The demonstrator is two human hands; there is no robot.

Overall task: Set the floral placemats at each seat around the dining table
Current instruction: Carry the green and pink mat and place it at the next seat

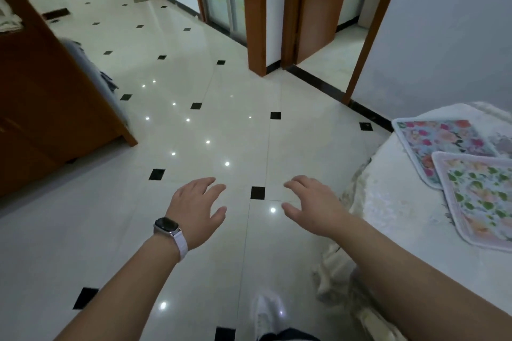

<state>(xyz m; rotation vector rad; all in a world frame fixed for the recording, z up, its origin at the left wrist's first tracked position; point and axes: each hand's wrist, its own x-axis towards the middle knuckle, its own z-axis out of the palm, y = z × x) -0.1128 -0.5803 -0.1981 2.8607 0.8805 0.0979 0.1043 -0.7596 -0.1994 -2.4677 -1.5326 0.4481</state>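
Observation:
Two floral placemats lie on the dining table at the right, which is covered by a white lace cloth. The farther placemat has pink and orange flowers; the nearer placemat has green leaves and overlaps its corner. My left hand, with a watch on the wrist, hovers over the floor with relaxed fingers, holding nothing. My right hand hovers beside it, also empty, left of the table's edge. A third patterned mat peeks in at the right frame edge.
A glossy white tiled floor with small black squares stretches ahead. A wooden cabinet stands at the left. Wooden door frames and open doorways are at the back. My white shoe is at the bottom.

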